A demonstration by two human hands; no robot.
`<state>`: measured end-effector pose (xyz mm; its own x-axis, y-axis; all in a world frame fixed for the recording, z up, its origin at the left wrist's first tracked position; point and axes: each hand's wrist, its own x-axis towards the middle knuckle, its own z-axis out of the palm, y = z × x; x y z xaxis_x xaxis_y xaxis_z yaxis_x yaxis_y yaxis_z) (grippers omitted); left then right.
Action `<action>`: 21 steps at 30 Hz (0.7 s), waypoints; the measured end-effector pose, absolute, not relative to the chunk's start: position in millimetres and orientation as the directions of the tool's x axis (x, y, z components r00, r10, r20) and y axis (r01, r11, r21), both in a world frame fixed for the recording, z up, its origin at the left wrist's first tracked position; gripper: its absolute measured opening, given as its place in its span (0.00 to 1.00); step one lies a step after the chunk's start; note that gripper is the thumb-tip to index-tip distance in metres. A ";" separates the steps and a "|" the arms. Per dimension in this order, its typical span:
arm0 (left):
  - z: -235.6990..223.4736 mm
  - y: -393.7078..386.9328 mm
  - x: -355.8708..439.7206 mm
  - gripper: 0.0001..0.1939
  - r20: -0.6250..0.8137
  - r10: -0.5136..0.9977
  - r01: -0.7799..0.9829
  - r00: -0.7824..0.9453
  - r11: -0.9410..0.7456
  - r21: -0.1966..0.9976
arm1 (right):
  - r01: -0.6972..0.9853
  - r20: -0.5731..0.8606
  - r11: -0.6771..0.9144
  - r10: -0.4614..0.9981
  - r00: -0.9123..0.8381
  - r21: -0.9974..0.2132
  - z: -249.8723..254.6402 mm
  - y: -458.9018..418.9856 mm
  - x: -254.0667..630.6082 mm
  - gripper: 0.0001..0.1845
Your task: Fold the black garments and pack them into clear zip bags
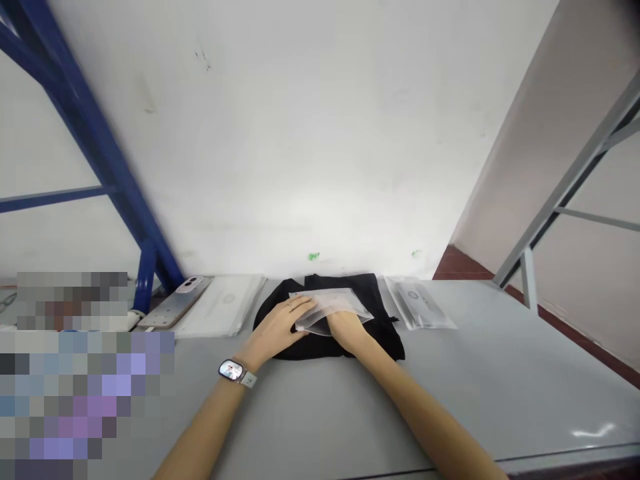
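Note:
A frosted plastic zip bag (345,298) lies over black folded fabric (385,333) on the grey table, its mouth turned toward me. My left hand (277,328) grips the bag's left edge, fingers on top and thumb below. Inside the open mouth is my right hand (345,328), reaching in up to about the wrist. Its fingers show only faintly through the plastic, so I cannot make out whether they hold anything. The black fabric spreads out on both sides beneath the bag and my hands.
Left of the fabric lies a stack of frosted bags (220,308), with a phone (175,303) beside it. A filled frosted bag (420,303) rests on the right. Behind the table (500,367) stands a white wall; blue and grey metal frames rise at the sides.

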<state>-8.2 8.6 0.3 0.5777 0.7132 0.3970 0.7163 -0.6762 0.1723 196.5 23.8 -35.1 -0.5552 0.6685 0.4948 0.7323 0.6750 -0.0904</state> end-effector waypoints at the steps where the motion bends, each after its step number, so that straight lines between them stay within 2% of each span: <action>1: -2.3 10.1 -11.2 0.31 0.381 0.728 0.719 0.570 -0.666 0.198 | 0.699 0.507 0.707 0.643 -0.574 -0.106 -32.7 19.6 201.1 0.25; 5: -8.6 9.5 -13.3 0.34 0.328 0.737 0.691 0.591 -0.672 0.265 | 0.581 0.493 0.803 0.562 -0.664 -0.132 -25.6 -2.8 224.0 0.34; 7: -8.5 7.1 -11.8 0.35 0.315 0.724 0.661 0.614 -0.689 0.297 | 0.534 0.486 0.825 0.548 -0.680 -0.183 -23.2 -15.3 234.5 0.36; 10: -4.9 4.2 -13.0 0.35 0.319 0.736 0.651 0.597 -0.677 0.345 | 0.448 0.515 0.829 0.560 -0.649 -0.336 -16.7 -33.5 242.6 0.35; 13: 2.3 4.5 -21.7 0.32 0.345 0.763 0.671 0.547 -0.646 0.365 | 0.285 0.552 0.807 0.570 -0.608 -0.518 -4.1 -48.6 243.4 0.34; 15: 8.3 6.8 -31.9 0.31 0.388 0.773 0.691 0.501 -0.628 0.358 | 0.145 0.559 0.752 0.590 -0.583 -0.643 5.8 -55.1 244.4 0.30; 17: 14.1 10.2 -45.6 0.32 0.458 0.780 0.730 0.425 -0.595 0.336 | 0.058 0.508 0.637 0.663 -0.550 -0.769 13.7 -57.3 248.8 0.24; 19: 18.6 13.6 -62.4 0.34 0.549 0.780 0.797 0.299 -0.521 0.305 | 0.062 0.422 0.507 0.772 -0.475 -0.860 17.4 -54.5 256.2 0.18; 21: 21.9 15.5 -81.1 0.35 0.633 0.761 0.876 0.142 -0.394 0.278 | 0.112 0.374 0.432 0.864 -0.337 -0.895 17.3 -47.7 264.9 0.18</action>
<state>-81.1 15.5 21.9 0.1419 0.7608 0.6333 0.8760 -0.3945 0.2776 264.9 -47.7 17.3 -0.3375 0.8637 0.3744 0.1121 0.4317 -0.8950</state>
